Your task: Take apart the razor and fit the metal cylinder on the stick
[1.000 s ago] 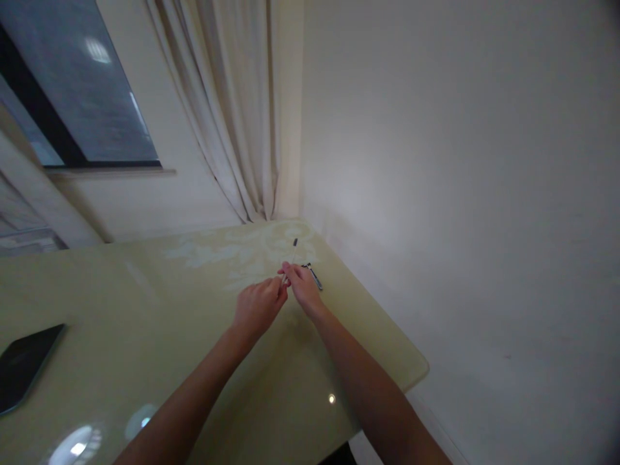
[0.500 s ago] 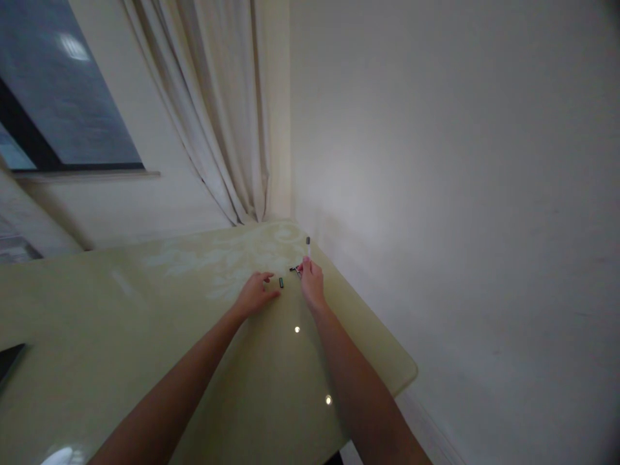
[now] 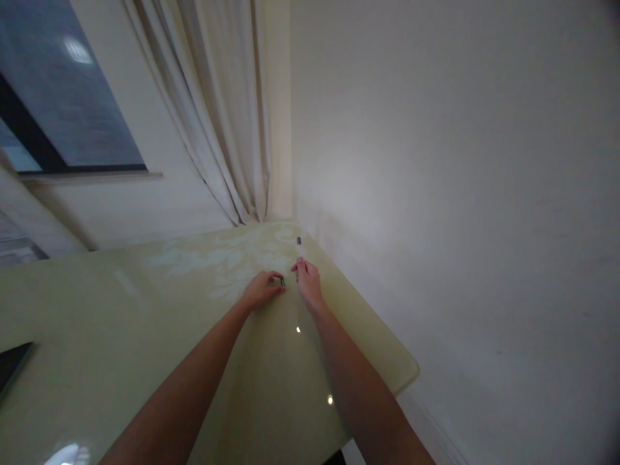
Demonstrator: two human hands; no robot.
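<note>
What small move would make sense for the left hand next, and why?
Perhaps the left hand should gently pinch the small, dark rectangular piece: thumb and finger frame its two ends, though firm contact is unclear. The right hand holds a slim, pale, dark-ended stick.

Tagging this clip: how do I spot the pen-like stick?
On the green table, near its far corner, find the right hand. The pen-like stick juts from its grip: pale, dark-tipped, unlike the small dark block in the left hand.
</note>
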